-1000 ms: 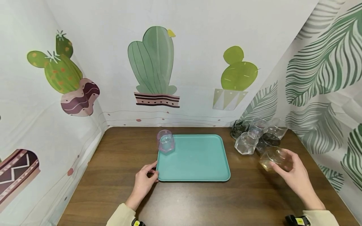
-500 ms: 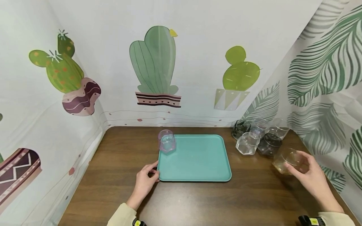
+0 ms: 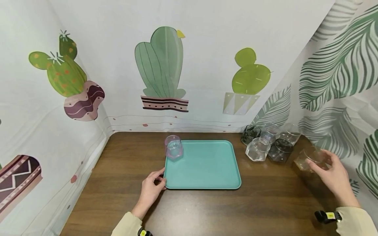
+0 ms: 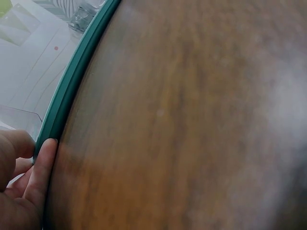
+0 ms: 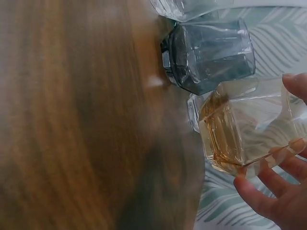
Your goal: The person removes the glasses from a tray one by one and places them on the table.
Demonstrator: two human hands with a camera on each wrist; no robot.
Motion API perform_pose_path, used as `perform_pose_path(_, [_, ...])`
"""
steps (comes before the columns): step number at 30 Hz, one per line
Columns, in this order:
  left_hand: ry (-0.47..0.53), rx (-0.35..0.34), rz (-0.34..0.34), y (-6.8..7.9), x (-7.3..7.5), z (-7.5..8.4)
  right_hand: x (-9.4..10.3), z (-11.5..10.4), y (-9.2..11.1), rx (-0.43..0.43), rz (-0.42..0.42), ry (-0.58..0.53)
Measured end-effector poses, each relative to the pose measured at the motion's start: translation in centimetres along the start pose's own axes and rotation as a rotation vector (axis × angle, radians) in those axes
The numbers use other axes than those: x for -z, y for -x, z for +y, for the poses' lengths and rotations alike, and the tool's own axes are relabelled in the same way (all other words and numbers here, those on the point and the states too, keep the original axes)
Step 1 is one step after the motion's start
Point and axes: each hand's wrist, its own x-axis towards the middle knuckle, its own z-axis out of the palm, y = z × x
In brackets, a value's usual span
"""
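My right hand (image 3: 336,173) grips an amber-tinted, faceted glass tumbler (image 3: 308,159) round its side, at the right end of the table. In the right wrist view the fingers wrap the tumbler (image 5: 230,129), its thick amber base turned toward the table. At the turquoise tray (image 3: 203,165), my left hand (image 3: 152,188) holds the near left corner between thumb and fingers. The left wrist view has the thumb (image 4: 45,163) against the outside of the green rim (image 4: 72,86). A pink-tinted glass (image 3: 173,149) stands at the tray's far left corner.
Several glasses cluster at the back right, among them a clear glass (image 3: 257,150), a dark grey glass (image 3: 280,151) and a dark green-black one (image 3: 251,134). Patterned cloth (image 3: 206,65) walls off the back and both sides of the brown wooden table (image 3: 200,209).
My right hand has carried the amber tumbler rightward, away from the clustered glasses, and slightly farther back in the last half second. The left hand stays at the tray's corner.
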Motion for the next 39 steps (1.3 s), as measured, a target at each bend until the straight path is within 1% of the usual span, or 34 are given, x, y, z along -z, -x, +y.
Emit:
perform_pose_path(3, [0.0, 0.0, 0.0, 0.0, 0.0, -0.1, 0.0, 0.1, -0.8, -0.035, -0.023, 0.002])
perform_pose_path(6, [-0.003, -0.002, 0.001, 0.0, 0.0, -0.2, -0.4, 0.2, -1.7, -0.046, -0.025, 0.01])
perform_pose_path(10, [-0.001, -0.005, 0.002, 0.0, 0.0, -0.4, -1.0, 0.5, -2.7, -0.032, -0.011, 0.012])
perform_pose_path(15, [0.005, -0.009, 0.008, 0.0, 0.0, -0.4, -1.7, 0.8, -3.5, -0.003, 0.004, 0.034])
perform_pose_path(23, [-0.001, -0.015, 0.01, 0.0, 0.0, -0.3, -2.2, 1.0, -4.3, -0.004, 0.005, 0.061])
perform_pose_path(29, [-0.005, -0.013, 0.006, 0.1, 0.0, -0.2, -2.6, 0.9, -4.7, -0.021, -0.002, 0.049])
perform_pose_path(39, [0.006, -0.005, 0.001, 0.0, 0.0, -0.3, -3.3, 1.3, -5.0, -0.002, 0.008, 0.043])
